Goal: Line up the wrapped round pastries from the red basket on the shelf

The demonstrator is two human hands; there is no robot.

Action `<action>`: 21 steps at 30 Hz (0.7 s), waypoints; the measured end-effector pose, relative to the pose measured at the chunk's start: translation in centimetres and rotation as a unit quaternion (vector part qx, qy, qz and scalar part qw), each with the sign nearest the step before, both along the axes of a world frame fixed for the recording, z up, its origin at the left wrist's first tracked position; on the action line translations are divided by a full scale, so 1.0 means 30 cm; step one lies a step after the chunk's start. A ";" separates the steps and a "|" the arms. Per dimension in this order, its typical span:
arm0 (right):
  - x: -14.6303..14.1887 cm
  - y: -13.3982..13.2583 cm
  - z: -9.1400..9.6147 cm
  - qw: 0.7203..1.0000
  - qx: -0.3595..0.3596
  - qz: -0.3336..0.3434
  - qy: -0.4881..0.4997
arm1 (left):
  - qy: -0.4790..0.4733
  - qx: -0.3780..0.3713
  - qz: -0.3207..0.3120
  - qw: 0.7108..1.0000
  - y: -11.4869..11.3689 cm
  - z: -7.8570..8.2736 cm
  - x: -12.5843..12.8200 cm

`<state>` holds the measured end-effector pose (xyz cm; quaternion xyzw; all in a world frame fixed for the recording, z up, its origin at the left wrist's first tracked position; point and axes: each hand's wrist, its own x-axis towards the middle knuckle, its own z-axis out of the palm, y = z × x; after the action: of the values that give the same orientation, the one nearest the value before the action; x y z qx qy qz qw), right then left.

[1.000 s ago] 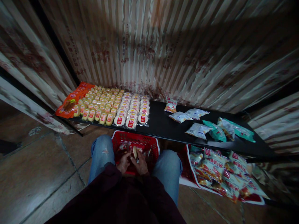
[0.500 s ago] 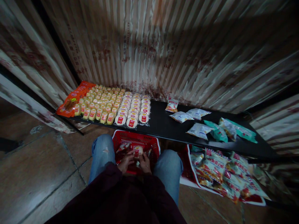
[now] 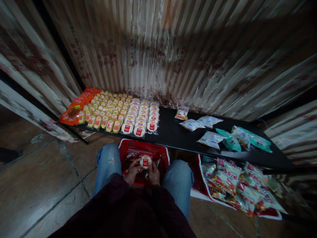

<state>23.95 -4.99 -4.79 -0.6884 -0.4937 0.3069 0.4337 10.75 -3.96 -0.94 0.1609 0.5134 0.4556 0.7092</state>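
Between my two hands is a round white packaged cake with a red label, its face turned up. My left hand grips its left edge, fingers closed on the wrapper. On the other edge, the fingers of my right hand are closed too. Both hands are over a red plastic basket between my knees; some wrapped packs lie inside it, partly hidden. Like round white cakes stand in overlapping rows on the black shelf ahead.
Left of the white cakes are rows of yellow wrapped cakes and an orange bag. White snack packs and green packs lie on the shelf's right side. A second red basket holds snack bags. Striped cloth hangs behind.
The round cake in my hands has turned so its whole labelled face shows upward. My hands have hardly moved, and the things on the shelf are the same.
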 end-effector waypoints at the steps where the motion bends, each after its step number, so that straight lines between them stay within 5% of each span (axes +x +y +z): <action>1: 0.000 0.000 0.002 1.000 -0.009 -0.006 -0.003 | 0.010 -0.001 -0.001 1.000 0.002 0.004 0.002; 9: -0.002 0.003 0.005 0.998 -0.056 -0.018 -0.001 | 0.090 0.036 -0.025 0.995 0.016 0.036 0.016; 15: -0.004 0.009 0.018 0.998 0.022 -0.039 -0.041 | 0.146 0.081 -0.021 0.986 0.029 0.046 0.028; 21: -0.008 0.022 0.102 0.998 0.047 -0.039 -0.031 | 0.226 0.168 -0.006 0.960 0.048 0.064 0.040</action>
<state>23.70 -4.32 -1.73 -0.6954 -0.4931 0.2448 0.4619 11.94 -2.53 0.99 0.3792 0.5752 0.4829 0.5405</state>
